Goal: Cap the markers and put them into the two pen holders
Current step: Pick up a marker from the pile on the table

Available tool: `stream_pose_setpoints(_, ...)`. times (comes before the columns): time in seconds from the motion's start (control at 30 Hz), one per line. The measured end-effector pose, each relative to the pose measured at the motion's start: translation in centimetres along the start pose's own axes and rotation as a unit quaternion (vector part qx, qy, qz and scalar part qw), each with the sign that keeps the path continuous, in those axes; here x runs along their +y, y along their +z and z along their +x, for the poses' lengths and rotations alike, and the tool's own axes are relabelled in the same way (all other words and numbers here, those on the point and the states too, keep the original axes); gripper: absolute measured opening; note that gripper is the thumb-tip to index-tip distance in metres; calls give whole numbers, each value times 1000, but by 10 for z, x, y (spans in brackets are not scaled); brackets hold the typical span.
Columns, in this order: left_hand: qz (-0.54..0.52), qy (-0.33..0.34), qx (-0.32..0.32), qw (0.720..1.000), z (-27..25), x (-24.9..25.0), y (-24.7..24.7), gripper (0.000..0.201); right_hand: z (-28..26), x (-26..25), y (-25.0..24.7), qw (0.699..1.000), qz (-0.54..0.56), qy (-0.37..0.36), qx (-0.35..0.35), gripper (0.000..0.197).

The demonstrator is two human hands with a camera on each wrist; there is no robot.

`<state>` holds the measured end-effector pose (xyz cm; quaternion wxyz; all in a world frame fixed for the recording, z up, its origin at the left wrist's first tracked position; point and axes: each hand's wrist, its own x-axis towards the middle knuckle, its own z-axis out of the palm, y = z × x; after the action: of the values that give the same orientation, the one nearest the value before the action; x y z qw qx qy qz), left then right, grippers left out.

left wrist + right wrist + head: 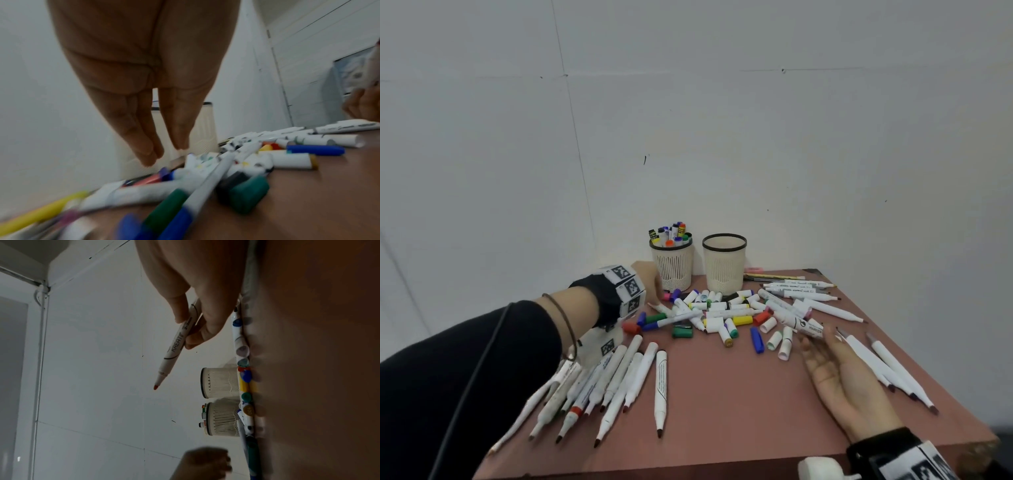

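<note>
Your right hand (pixel 197 316) pinches an uncapped white marker (pixel 174 347) between thumb and fingers, well back from its nib. That leaves the red tip (pixel 155 387) free and pointing out toward the wall, so a cap can go straight on. In the head view the marker shows as a white barrel (pixel 799 321) lifted off the bench (pixel 722 411), above the right side of the cap pile.

Your left hand (pixel 650 277) is stretched forward with fingers (pixel 144 146) straight and close together, holding nothing, and hangs over the near-left end of the loose caps (pixel 709 308). A red cap (pixel 632 329) lies at that end of the heap, close to your wrist; judging by the tip colour, that is the likely match, though I cannot tell whether it fits this barrel.

The left pen holder (pixel 674 265) already stands full of capped markers (pixel 671 234), so the right pen holder (pixel 724 263), which looks empty, is probably the better place for this one.

Around you, rows of uncapped markers fan out: one group at the near left (pixel 613 380) under your forearm, another at the near right (pixel 887 366), and more at the far right (pixel 798 291). A green cap (pixel 248 194) and a blue cap (pixel 756 340) lie among the white ones. The heap sits right in front of both holders, so reach over it, not through it, and mind your left sleeve (pixel 465 377) dragging the near-left row.
</note>
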<state>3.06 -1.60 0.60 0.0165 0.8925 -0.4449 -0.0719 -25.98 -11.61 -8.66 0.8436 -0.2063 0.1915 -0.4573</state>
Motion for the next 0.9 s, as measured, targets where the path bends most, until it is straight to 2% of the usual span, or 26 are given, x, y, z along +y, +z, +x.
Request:
stream_pose_setpoints(0.13, -38, 113, -10, 993, 6, 53, -2, 22, -2, 0, 2, 1000, -7, -3, 13, 26)
stream_pose_setpoints(0.23, -48, 184, -34, 981, 11, 94, 4, 24, -3, -2, 3, 1000, 10, -5, 26, 11)
stream_pose_setpoints(0.33, -24, 222, -61, 973, 22, 127, 12, 28, -1, -3, 3, 999, 25, -11, 30, 12)
stream_pose_setpoints(0.43, 4, 230, -84, 970, 35, 146, 19, 31, 2, -3, 1, 999, 32, -14, 33, 12)
stream_pose_setpoints(0.6, 31, 200, -88, 975, 52, 157, 27, 25, 2, -3, -1, 999, 33, -11, 24, 14)
stream_pose_setpoints(0.8, 51, 203, -94, 973, 55, 167, 30, 41, 1, -4, 1, 999, 37, -9, 19, 12)
stream_pose_setpoints(0.9, 79, 200, -103, 971, 56, 169, 31, 42, 0, -4, 2, 999, 37, -11, 16, 13)
